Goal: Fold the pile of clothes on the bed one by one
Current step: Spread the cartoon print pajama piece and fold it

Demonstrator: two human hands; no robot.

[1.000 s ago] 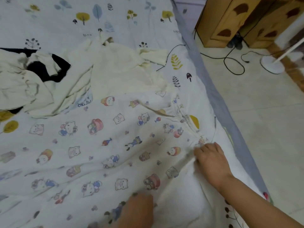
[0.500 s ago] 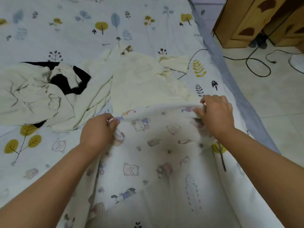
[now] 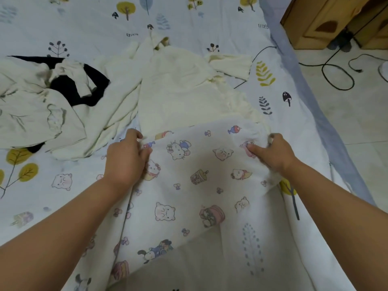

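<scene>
A thin white garment printed with cartoon animals (image 3: 195,181) is lifted off the bed in front of me, its far edge held up. My left hand (image 3: 126,158) grips that edge at its left end. My right hand (image 3: 270,152) pinches the edge at its right end. Beyond the lifted edge lies a cream garment (image 3: 180,91), spread flat. To the left sits a crumpled pale garment (image 3: 31,110) over a black one (image 3: 69,87).
The bed sheet (image 3: 189,19) has a leaf and tree print. The bed's grey edge (image 3: 327,131) runs down the right side. Beyond it are the tiled floor, black cables (image 3: 336,74) and a wooden cabinet (image 3: 331,19).
Both hands went from low on the spread printed garment to its far edge, took hold and lifted it. The view has tilted further over the bed.
</scene>
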